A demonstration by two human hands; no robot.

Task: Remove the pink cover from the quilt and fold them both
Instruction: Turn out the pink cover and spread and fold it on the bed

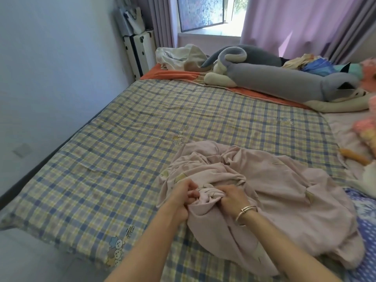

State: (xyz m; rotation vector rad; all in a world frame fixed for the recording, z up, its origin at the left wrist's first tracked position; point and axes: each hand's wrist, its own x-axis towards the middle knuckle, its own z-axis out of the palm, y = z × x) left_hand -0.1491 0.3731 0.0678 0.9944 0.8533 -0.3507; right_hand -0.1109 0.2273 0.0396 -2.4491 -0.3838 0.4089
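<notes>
The pink cover [274, 190] lies crumpled in a heap on the near right part of the bed. Under it a checked blue-and-yellow quilt [142, 129] is spread flat across most of the bed. My left hand [183, 197] and my right hand [232, 198] are close together at the heap's near edge. Each grips a bunched fold of the pink fabric, with a gathered knot of cloth between them. A bracelet sits on my right wrist.
A long grey plush cat [274, 76] lies across the far side on an orange sheet [168, 74]. White clothes [179, 57] are piled at the far end. More soft toys [364, 133] and a blue patterned sheet [364, 231] are at right. The wall [50, 68] runs along the left.
</notes>
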